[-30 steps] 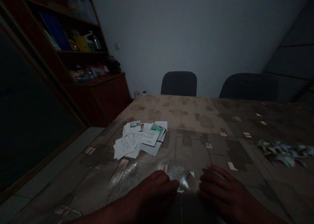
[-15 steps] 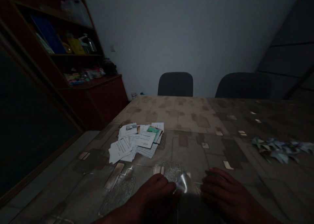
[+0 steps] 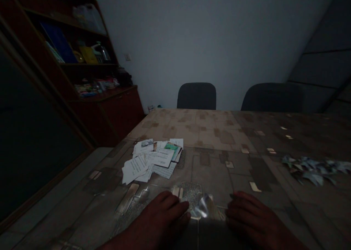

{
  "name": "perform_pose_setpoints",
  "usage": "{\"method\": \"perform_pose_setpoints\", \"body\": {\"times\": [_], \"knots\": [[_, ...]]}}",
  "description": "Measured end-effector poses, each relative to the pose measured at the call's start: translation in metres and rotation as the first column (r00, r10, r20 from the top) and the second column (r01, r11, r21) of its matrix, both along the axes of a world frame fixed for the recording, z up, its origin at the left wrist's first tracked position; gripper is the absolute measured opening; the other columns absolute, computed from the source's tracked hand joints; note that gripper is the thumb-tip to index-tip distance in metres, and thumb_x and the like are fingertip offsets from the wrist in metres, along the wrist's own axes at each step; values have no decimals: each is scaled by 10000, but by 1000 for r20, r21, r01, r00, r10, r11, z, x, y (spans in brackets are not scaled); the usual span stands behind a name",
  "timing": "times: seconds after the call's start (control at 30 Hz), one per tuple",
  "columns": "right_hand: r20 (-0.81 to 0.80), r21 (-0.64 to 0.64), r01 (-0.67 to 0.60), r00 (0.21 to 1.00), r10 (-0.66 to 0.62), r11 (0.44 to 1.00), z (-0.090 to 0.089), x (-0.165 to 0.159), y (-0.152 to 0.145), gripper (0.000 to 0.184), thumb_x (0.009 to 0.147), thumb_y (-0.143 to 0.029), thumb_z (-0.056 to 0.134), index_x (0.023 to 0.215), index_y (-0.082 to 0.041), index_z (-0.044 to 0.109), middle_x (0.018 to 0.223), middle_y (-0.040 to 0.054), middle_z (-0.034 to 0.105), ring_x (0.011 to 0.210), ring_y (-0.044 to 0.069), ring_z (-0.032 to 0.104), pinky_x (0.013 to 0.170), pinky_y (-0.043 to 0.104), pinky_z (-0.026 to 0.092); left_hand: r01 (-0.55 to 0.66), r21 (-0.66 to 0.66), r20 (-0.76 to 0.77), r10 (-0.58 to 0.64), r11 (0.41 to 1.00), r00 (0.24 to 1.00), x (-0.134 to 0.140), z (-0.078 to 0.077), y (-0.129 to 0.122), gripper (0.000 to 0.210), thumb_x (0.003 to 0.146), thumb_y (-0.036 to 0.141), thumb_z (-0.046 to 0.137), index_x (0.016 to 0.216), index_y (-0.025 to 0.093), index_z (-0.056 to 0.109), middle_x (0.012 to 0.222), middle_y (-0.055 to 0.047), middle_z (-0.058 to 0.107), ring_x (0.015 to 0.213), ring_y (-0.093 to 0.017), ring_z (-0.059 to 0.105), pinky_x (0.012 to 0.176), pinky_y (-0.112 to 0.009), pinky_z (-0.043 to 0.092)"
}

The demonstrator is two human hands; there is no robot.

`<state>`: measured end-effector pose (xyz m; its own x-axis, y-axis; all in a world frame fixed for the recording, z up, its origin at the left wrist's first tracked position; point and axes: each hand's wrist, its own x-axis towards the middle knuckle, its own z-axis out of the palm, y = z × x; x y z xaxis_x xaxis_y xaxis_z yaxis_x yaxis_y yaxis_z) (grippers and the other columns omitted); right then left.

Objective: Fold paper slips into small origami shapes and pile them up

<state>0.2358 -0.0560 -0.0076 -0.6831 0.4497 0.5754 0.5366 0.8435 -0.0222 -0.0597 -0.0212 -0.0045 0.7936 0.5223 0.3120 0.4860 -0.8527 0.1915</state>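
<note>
A small shiny, folded piece of paper (image 3: pixel 206 207) stands out from the tabletop between my two hands, near the front edge. To its left is my left hand (image 3: pixel 167 215), fingers loosely bent, with a small gap between fingertips and paper. My right hand (image 3: pixel 251 217) is at the paper's right edge, its fingers curled together and seeming to pinch that edge; the dim light hides the exact grip. Farther off, to the left, lies a loose pile of printed paper pieces (image 3: pixel 161 157). A heap of folded or crumpled papers (image 3: pixel 315 169) sits at the right.
Under everything is a table with a patterned cover (image 3: pixel 216 166). Two dark chairs, one in the middle (image 3: pixel 196 95) and one on the right (image 3: pixel 271 96), stand behind it. A wooden cabinet (image 3: pixel 120 109) with filled shelves rises at the left.
My left hand has drawn slightly left, off the shiny paper. My right hand has barely moved, and the paper stays between them. The view has tipped slightly up.
</note>
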Motion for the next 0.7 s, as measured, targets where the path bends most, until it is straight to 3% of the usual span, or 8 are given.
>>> {"method": "perform_pose_setpoints", "body": {"times": [0.17,0.3,0.43,0.53,0.7], "knots": [[-37,10,4,999,-3,1000,-11,-2,1,382,1051,-223,309,916,-170,662,748,34,730,695,150,652,940,369,468,140,154,-48,-134,978,990,2,-3,3,119,986,195,479,1058,202,574,1017,-37,666,800,-173,547,756,-326,414],[-55,14,10,998,-10,1000,-14,-2,3,392,1053,-247,307,922,-176,670,762,36,735,699,153,650,946,375,456,53,236,68,-71,970,995,28,-20,3,74,961,212,528,893,207,555,699,35,587,638,-145,494,626,-298,349],[-21,-11,7,1000,-7,1000,-10,0,3,344,1048,-231,340,936,-176,661,794,30,746,697,146,649,924,356,456,132,323,17,-145,937,989,49,-32,4,81,928,170,531,861,210,551,708,39,572,592,-134,460,597,-310,317],[-48,-42,2,999,-4,999,-10,-1,2,380,1055,-220,303,921,-170,655,791,34,738,705,146,646,926,360,434,119,285,15,-128,951,992,46,-30,4,173,933,120,492,783,201,525,684,42,553,584,-128,446,620,-305,339],[-66,-50,4,998,-7,999,-10,-2,2,381,1056,-225,308,910,-163,654,782,33,732,699,146,641,922,364,409,59,119,36,-64,991,997,24,-24,3,150,959,140,492,832,206,538,742,28,563,690,-132,498,721,-280,397]]}}
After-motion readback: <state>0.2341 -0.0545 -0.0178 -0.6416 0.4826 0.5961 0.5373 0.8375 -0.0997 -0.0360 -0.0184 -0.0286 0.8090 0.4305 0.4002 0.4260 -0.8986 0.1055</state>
